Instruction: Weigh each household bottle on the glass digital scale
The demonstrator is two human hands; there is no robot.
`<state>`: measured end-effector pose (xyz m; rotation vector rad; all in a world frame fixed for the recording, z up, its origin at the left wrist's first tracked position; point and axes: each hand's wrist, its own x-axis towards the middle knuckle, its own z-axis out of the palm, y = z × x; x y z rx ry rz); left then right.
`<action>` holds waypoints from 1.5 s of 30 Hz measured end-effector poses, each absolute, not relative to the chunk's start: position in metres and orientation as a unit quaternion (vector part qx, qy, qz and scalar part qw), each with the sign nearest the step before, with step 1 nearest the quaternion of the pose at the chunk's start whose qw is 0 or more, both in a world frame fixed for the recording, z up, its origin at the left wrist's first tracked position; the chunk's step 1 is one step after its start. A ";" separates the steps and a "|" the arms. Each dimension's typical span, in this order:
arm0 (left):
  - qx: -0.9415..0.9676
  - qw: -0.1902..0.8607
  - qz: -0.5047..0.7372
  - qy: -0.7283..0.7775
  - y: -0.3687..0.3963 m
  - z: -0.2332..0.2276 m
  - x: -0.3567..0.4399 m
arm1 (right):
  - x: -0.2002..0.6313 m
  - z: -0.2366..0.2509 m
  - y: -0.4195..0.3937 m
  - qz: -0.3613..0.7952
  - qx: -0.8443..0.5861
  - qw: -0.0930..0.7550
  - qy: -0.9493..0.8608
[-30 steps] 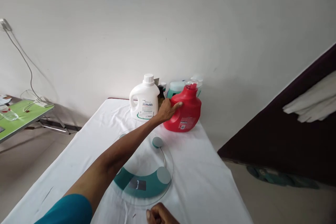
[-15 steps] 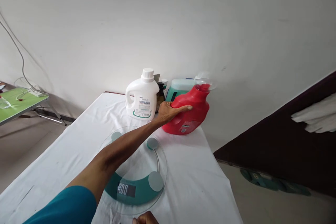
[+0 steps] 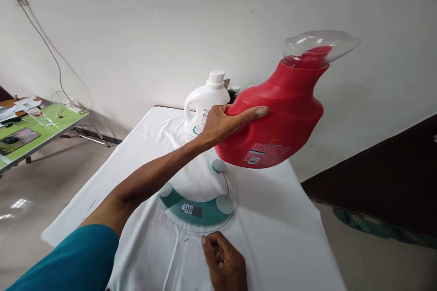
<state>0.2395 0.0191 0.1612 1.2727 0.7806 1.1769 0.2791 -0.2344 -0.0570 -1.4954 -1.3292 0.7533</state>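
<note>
My left hand (image 3: 221,122) reaches across from the left, its fingers and thumb clamped round the side of a red detergent bottle (image 3: 280,113). The bottle is held in the air beyond and right of a glass scale (image 3: 198,211), tilted slightly, with a printed label low on its side. A clear plastic cap (image 3: 321,43) sits over its red spout. My right hand (image 3: 225,259) is curled in a loose fist near the scale's front edge; nothing shows in it. The scale's lit display reads 0.0. Behind the left hand stands a white detergent bottle (image 3: 208,97), partly covered.
A white cloth (image 3: 273,236) covers the table. Small dark and white bottles (image 3: 234,92) stand by the wall, mostly hidden behind the red one. At the left is a green table (image 3: 61,122) with a mouse, a clear bottle and papers. A cable hangs from a wall socket.
My left hand has lifted the red bottle off the table, bringing it up and nearer. My right hand has come further into view at the bottom. The view has shifted.
</note>
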 end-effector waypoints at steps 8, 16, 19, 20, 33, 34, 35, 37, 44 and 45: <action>0.521 0.531 0.554 0.374 -0.021 0.140 0.141 | 0.278 -0.042 -0.235 0.344 -0.622 0.467 -0.526; 0.507 0.521 0.580 0.368 -0.015 0.102 0.106 | 0.276 -0.028 -0.236 0.381 -0.634 0.455 -0.495; 0.506 0.519 0.581 0.371 -0.011 0.095 0.106 | 0.276 -0.026 -0.236 0.386 -0.639 0.454 -0.486; 0.507 0.519 0.580 0.371 -0.010 0.093 0.107 | 0.276 -0.025 -0.236 0.386 -0.641 0.456 -0.482; 0.533 0.543 0.538 0.363 -0.005 0.083 0.118 | 0.276 -0.031 -0.236 0.380 -0.638 0.462 -0.484; 0.536 0.545 0.533 0.363 -0.004 0.084 0.117 | 0.277 -0.031 -0.236 0.378 -0.639 0.461 -0.486; 0.540 0.545 0.529 0.363 -0.003 0.084 0.117 | 0.277 -0.032 -0.237 0.377 -0.639 0.459 -0.489; 0.549 0.546 0.518 0.363 -0.001 0.085 0.115 | 0.278 -0.032 -0.236 0.376 -0.639 0.455 -0.494; 0.623 0.540 0.466 0.321 0.003 0.093 0.096 | 0.276 -0.031 -0.237 0.374 -0.640 0.457 -0.492; 0.637 0.523 0.470 0.317 0.003 0.093 0.091 | 0.275 -0.030 -0.237 0.374 -0.637 0.459 -0.493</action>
